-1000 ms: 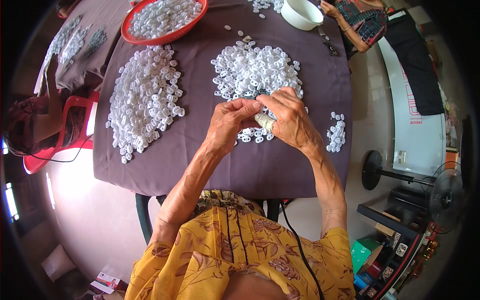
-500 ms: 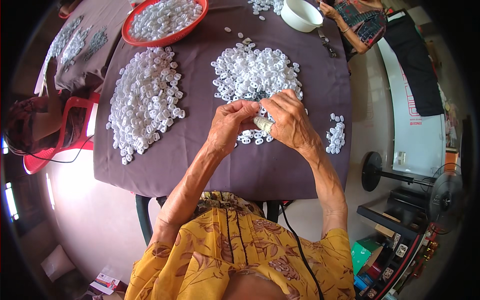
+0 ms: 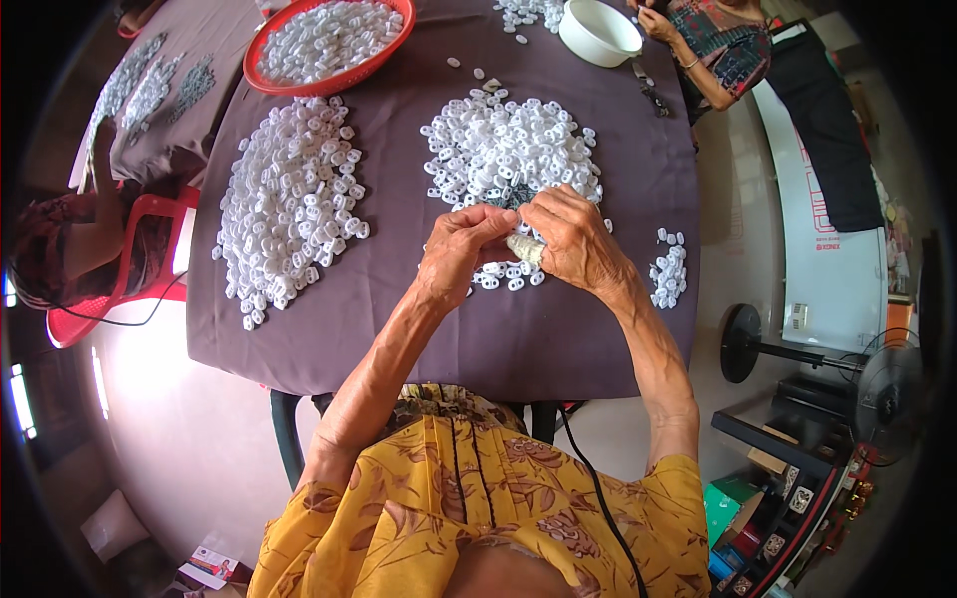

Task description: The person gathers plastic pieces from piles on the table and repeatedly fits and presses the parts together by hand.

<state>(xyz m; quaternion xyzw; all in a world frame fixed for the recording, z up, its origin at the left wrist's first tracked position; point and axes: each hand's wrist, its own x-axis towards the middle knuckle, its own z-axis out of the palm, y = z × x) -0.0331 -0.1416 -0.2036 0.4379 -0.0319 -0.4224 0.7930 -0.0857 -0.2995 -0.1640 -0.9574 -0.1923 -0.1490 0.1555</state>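
My left hand [image 3: 456, 246] and my right hand [image 3: 578, 242] meet fingertip to fingertip, both pinched closed. Whatever lies between the fingertips is too small or hidden to make out. A pale wrapping [image 3: 525, 248] covers one finger of the right hand. Just beyond the fingers spreads a heap of small white plastic pieces [image 3: 508, 135], each with two holes. A little clump of dark grey bits [image 3: 509, 196] sits at that heap's near side, partly hidden by my fingers. Some white pieces also show below my hands.
To the left lies a second white heap [image 3: 289, 204], and a small one [image 3: 669, 269] sits at the right edge. A red basket [image 3: 261, 75] of white pieces and a white bowl [image 3: 588, 45] stand farther back. Another person's hand [image 3: 655, 24] is at the far right.
My hands have shifted only slightly, still pinched together. A bit more of the dark grey clump shows beyond the fingers. The heaps look the same.
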